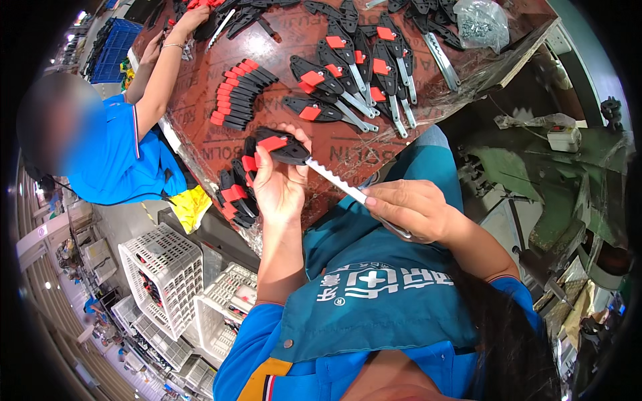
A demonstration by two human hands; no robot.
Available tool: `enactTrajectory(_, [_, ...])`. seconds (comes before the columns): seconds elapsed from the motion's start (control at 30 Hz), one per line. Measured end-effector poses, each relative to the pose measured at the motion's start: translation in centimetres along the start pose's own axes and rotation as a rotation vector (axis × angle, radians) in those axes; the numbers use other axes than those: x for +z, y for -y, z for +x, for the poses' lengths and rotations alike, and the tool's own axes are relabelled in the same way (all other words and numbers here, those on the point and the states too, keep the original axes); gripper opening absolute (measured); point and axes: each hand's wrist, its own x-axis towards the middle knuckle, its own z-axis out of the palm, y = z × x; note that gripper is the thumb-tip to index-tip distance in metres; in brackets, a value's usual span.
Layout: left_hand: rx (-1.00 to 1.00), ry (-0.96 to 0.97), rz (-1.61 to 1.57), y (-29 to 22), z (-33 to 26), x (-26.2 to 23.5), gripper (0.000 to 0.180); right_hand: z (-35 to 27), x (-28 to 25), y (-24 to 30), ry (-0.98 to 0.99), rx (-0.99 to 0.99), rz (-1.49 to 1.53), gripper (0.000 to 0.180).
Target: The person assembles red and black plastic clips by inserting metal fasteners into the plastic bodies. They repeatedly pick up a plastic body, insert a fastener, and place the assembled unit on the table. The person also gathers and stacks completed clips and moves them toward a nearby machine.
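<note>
Blue shirt (251, 344) and teal apron (374, 287) come first, on the near side of the table (180, 110). Over the table's near edge, the worker's left hand (284, 187) pinches a black tool (291, 152) with a red tab, while the right hand (414, 207) is closed on the end of its silver toothed strip (336, 180); something silvery peeks from under those fingers, and I can't tell what. Black-and-red pieces (234, 194) lie piled along the table's near left edge. Further onto the table, similar pieces make a curved row (237, 93), and to its right more tools (334, 73) with silver strips lie heaped. A clear bag (481, 25) of metal parts sits toward the table's far right. Left of the table, a co-worker (114, 160) reaches over it; white crates (164, 271) stand nearby.
</note>
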Motion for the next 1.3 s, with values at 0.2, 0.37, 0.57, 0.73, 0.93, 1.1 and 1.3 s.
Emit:
enactTrajectory(0.2, [0.008, -0.070, 0.443, 3.8, -1.3, -0.2, 0.048, -0.8, 2.7, -2.4, -0.020, 0.003, -0.056, 0.031])
enactTrajectory(0.37, [0.108, 0.079, 0.438, 4.0, -1.2, 0.8, 0.062, -1.4, 3.4, -2.3, -0.040, 0.034, -0.074, 0.035])
enactTrajectory(0.57, [0.072, -0.116, 0.683, 0.2, 0.1, 0.1, 0.044, -2.1, 2.7, -1.9, 0.150, 0.239, -0.099, 0.050])
enactTrajectory(0.73, [0.256, -0.179, 0.926, -0.1, 0.2, 1.3, 0.023, -2.6, 3.2, 0.0, 0.225, 1.156, 1.032, 0.036])
enactTrajectory(0.93, [0.220, -0.219, 0.899, 1.7, -0.5, 0.2, 0.024, -2.4, 3.7, 1.1, 0.225, 1.271, 1.021, 0.035])
enactTrajectory(1.1, [0.159, -0.229, 1.045, 0.7, -1.7, -2.0, 0.030, -4.2, 2.3, 1.0, 0.244, 1.385, 1.059, 0.033])
enactTrajectory(1.3, [0.834, -0.329, 2.723, -4.7, -0.9, -0.6, 0.037, -3.1, 1.2, -4.2, -0.135, 1.313, 0.733, 0.032])
